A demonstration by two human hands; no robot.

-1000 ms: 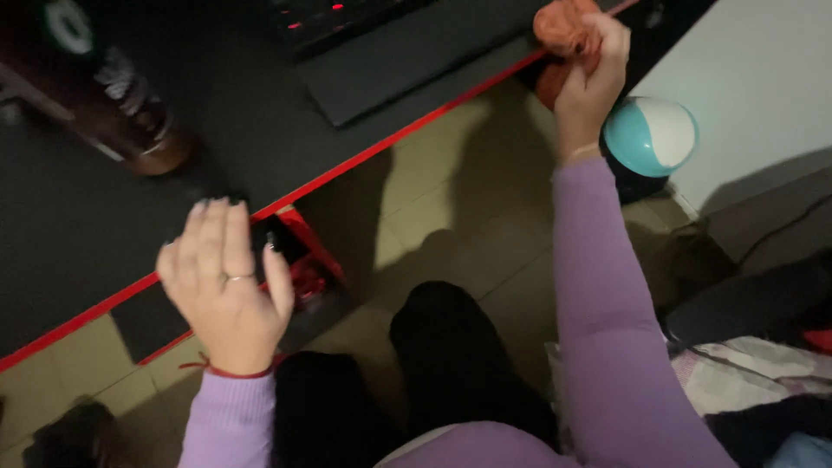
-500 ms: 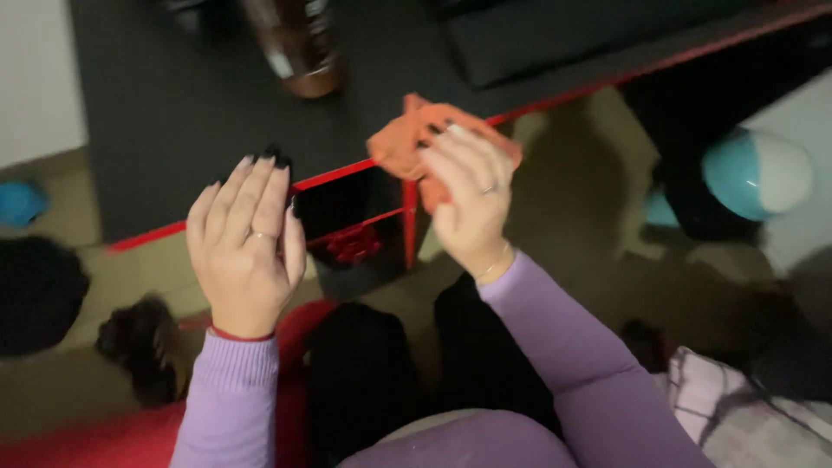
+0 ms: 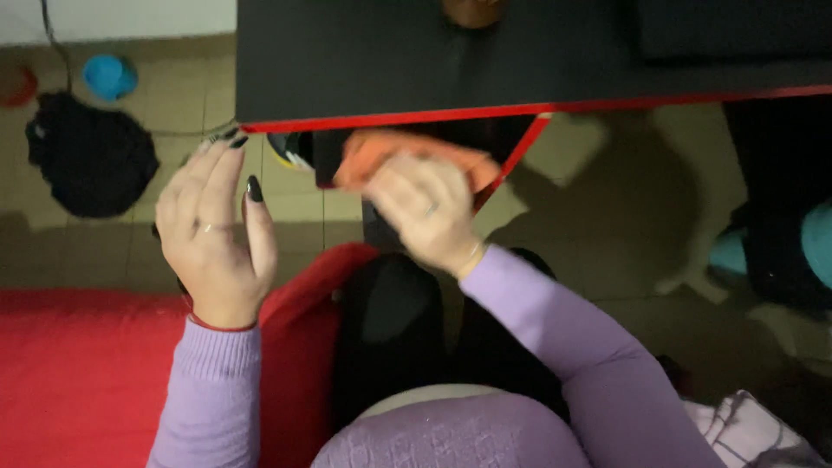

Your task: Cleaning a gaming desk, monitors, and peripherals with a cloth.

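My right hand grips an orange cloth just below the front edge of a black desk with red trim. The cloth is bunched under my fingers and blurred by motion. My left hand is raised over the floor with its fingers spread, holding nothing. It has dark nails, a ring, and a red string at the wrist. Both arms wear lilac sleeves. My dark-clad legs are below the hands.
A brown bottle base stands at the desk's far edge. A black bag and a blue round object lie on the tiled floor at left. A red surface fills the lower left. A teal-and-white round object sits at right.
My right hand has brought the orange cloth from the desk's right end down and left to the desk's front edge. The view has swung left. My left hand stays raised and spread.
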